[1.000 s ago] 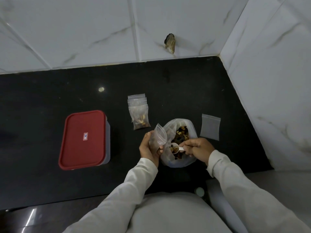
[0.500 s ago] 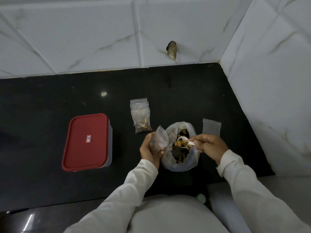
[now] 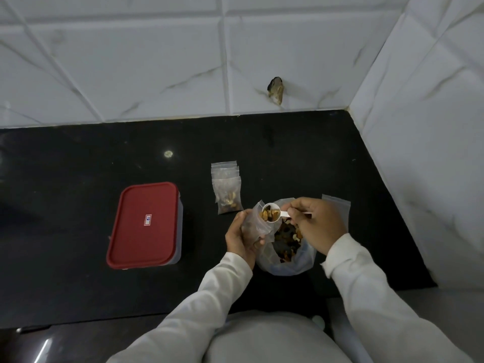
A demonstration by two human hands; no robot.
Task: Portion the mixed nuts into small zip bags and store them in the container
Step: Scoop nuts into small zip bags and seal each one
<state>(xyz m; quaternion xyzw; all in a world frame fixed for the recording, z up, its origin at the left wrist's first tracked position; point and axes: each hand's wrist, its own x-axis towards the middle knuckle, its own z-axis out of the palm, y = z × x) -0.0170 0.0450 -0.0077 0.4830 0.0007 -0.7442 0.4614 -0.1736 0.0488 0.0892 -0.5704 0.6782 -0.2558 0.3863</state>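
While the small zip bag (image 3: 255, 223) was gripped open by the curled left hand (image 3: 242, 238), a loaded scoop (image 3: 272, 215) pinched in the right hand (image 3: 318, 225) was held at its mouth over the bulk bag (image 3: 288, 264), so filling was judged under way, a steady tip being called for next

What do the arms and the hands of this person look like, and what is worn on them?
Both arms are covered by long, loose sleeves of plain off-white fabric, the left sleeve and the right sleeve, each ending at the wrist. The left hand and the right hand are bare, without gloves. No watch, ring or marking shows in this view.
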